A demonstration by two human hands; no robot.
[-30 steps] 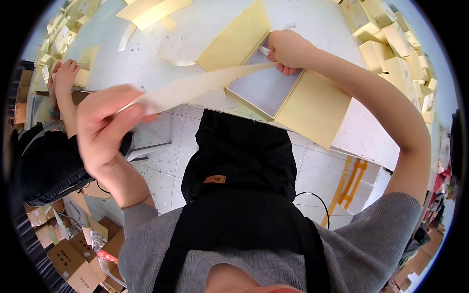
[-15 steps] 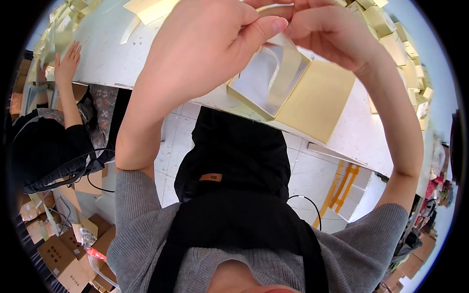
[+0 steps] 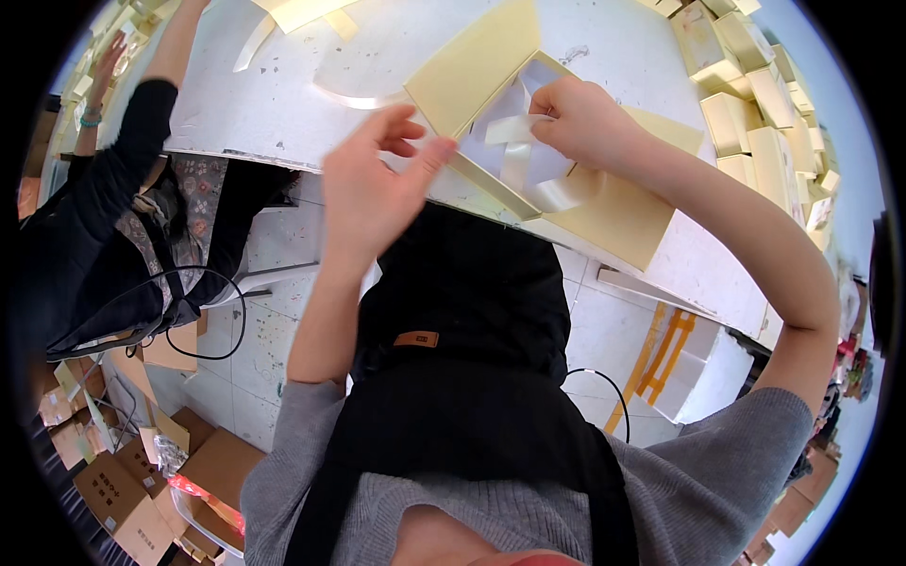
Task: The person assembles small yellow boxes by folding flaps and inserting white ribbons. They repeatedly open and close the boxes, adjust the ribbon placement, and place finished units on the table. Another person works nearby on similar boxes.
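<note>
A pale yellow gift box [image 3: 491, 196] lies open at the table's front edge, with white lining inside. One cover panel [image 3: 481, 61] spreads to the far left, another [image 3: 618, 222] to the right. Over the lining loops a cream ribbon [image 3: 516, 162]. My right hand [image 3: 580, 121] is closed above the box, fingers curled in a pinch where the ribbon meets them; the fingertips are partly hidden. Beside the box's left edge, my left hand [image 3: 377, 179] is slightly blurred, thumb and fingers apart and holding nothing. Another ribbon strip [image 3: 354, 98] lies on the table by the left panel.
Many pale yellow boxes [image 3: 731, 123] are piled at the table's right end. More yellow card with ribbons [image 3: 297, 11] lies at the far left. A co-worker's arm [image 3: 142, 123] reaches over the table on the left. Cardboard cartons [image 3: 123, 500] stand on the floor.
My hands have come apart and down from the far side. The left has moved away from the ribbon, the right over the box interior. The box's left panel now shows, opened out.
</note>
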